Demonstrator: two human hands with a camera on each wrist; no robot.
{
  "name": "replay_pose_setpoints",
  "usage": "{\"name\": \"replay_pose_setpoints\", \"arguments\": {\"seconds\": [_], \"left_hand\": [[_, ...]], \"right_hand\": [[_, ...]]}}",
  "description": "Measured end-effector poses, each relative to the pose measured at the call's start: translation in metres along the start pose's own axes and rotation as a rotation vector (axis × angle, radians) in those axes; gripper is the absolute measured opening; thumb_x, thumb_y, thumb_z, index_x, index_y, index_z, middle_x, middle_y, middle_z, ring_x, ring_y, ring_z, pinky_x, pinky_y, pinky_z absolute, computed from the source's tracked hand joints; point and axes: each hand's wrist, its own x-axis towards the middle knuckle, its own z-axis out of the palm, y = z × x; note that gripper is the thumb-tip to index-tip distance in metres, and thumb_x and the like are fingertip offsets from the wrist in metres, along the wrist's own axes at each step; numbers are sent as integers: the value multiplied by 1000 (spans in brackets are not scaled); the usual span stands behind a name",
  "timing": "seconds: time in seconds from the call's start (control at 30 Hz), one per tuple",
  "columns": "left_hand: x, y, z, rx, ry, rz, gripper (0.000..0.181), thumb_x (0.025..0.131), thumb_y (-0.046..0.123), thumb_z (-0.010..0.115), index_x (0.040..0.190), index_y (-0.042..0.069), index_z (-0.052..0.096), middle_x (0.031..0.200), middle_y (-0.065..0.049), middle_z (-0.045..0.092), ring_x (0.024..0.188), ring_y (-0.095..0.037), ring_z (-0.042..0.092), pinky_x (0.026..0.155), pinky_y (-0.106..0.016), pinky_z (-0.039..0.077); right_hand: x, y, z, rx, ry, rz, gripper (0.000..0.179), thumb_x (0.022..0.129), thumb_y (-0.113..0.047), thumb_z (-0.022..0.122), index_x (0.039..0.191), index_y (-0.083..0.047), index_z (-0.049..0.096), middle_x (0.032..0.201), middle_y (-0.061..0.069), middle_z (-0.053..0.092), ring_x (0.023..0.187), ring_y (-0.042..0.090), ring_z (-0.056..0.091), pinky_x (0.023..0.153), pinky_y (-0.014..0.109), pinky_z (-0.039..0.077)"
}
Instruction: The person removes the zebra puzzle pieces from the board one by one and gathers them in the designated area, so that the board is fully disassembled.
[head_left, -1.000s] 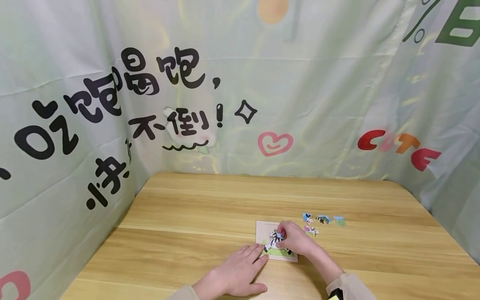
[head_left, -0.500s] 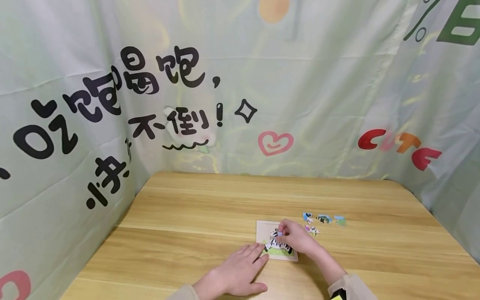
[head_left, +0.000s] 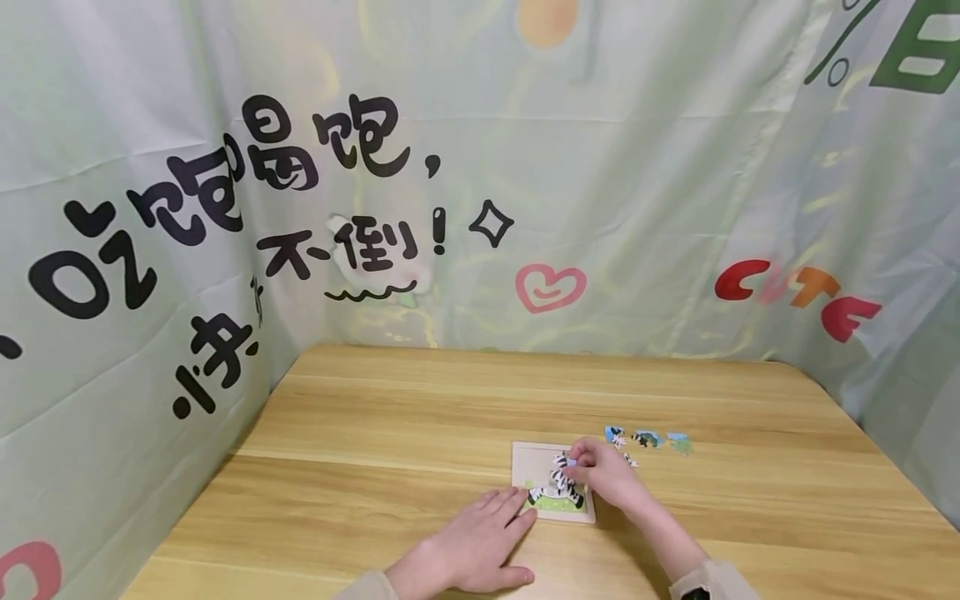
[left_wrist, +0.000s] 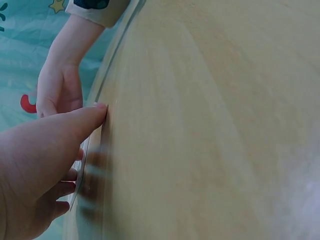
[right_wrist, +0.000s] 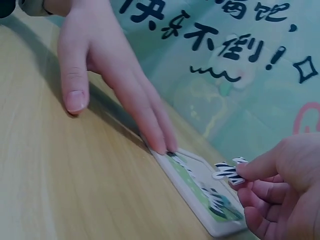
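A puzzle board point(head_left: 528, 457) with a pale raised frame lies on the table. Along its near side are fitted pieces with green grass point(head_left: 555, 505) and zebra legs. My left hand point(head_left: 483, 533) is stretched out flat, fingertips touching the board's left edge; the right wrist view also shows this hand point(right_wrist: 117, 75) there. Between thumb and fingers my right hand point(head_left: 611, 479) pinches a zebra-striped puzzle piece point(right_wrist: 228, 173), raised over the board and tilted. In the left wrist view the thumb of my left hand point(left_wrist: 45, 145) hides much of the board.
Several loose puzzle pieces lie behind the right hand: a blue one point(head_left: 615, 436), a dark and blue one point(head_left: 647, 439) and a blue-green one point(head_left: 679, 443). Another piece point(head_left: 631, 460) is partly covered by the hand. Printed cloth point(head_left: 637, 192) surrounds the wooden table point(head_left: 375, 417).
My right hand has moved a little to the right with the striped piece, now overlapping a loose piece behind it. The left hand and the board have stayed where they were.
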Motion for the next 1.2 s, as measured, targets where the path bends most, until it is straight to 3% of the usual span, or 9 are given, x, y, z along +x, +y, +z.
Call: {"name": "replay_pose_setpoints", "arguments": {"seconds": [0.33, 0.73, 1.0, 1.2], "left_hand": [[-2, -1, 5, 28, 16, 12, 75, 91, 64, 26, 144, 12, 34, 149, -12, 28, 136, -24, 25, 109, -36, 26], [-3, -1, 8, 8, 7, 13, 75, 92, 64, 23, 145, 11, 31, 150, -13, 25, 137, -25, 23, 109, -36, 25], [-2, 0, 7, 18, 10, 12, 76, 91, 64, 23, 145, 11, 31, 150, -13, 25, 137, -25, 23, 109, -36, 25], [-2, 0, 6, 19, 11, 14, 76, 91, 64, 23, 145, 11, 30, 150, -13, 25, 137, -24, 22, 110, -35, 25]], "right_hand": [[-12, 20, -36, 33, 47, 51, 20, 77, -1, 68, 89, 1, 52, 68, 1, 51, 57, 13, 49, 50, 23, 44], [-21, 55, -91, -35, 102, 102, 27, 78, -4, 68, 98, 9, 55, 77, 4, 59, 63, 15, 53, 53, 25, 48], [-16, 66, -104, -115, 80, 82, 21, 79, -4, 66, 94, 7, 58, 75, 4, 56, 60, 13, 50, 50, 23, 45], [-8, 66, -107, -261, 113, 49, 24, 81, -9, 67, 96, 8, 62, 80, 5, 59, 69, 15, 50, 55, 26, 43]]}}
